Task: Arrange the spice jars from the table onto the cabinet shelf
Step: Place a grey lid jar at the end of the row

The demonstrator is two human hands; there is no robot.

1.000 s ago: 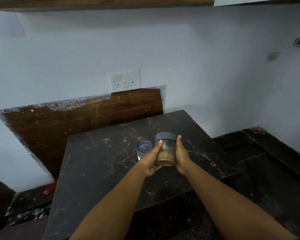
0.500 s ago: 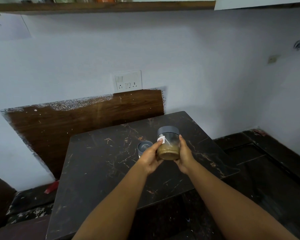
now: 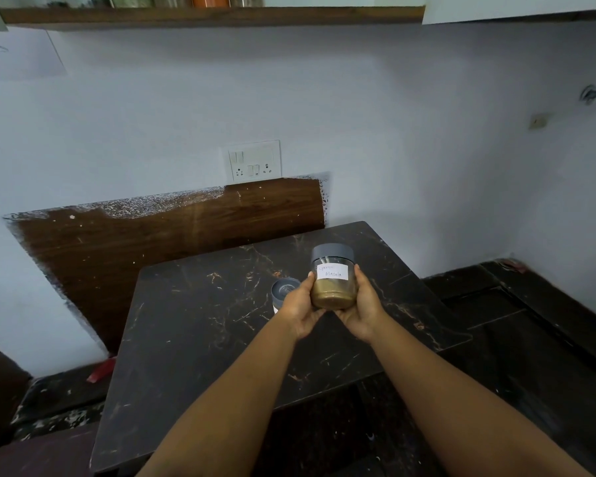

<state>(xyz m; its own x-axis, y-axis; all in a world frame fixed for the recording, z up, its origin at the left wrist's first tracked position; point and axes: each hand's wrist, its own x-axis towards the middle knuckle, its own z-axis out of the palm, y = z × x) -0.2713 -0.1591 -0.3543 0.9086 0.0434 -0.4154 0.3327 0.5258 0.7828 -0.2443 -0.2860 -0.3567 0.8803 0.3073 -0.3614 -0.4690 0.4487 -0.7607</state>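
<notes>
Item: spice jar (image 3: 333, 277), grey lid, brown powder, white label reading "Masala"; I see it held upright above the table (image 3: 193, 339). My left hand (image 3: 298, 309) and right hand (image 3: 362, 306) cup its sides, fingers curled round it. Second jar (image 3: 283, 290) stands on the table behind the left hand. Shelf (image 3: 207, 16) overhead carries more jars.

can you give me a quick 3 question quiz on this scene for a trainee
1. True or false: the held jar rests on the table.
2. Which hands hold it? A) left hand only B) right hand only C) both
3. Fill in: the second jar stands behind the ____ hand.

Key: 1 false; 2 C; 3 left
</notes>
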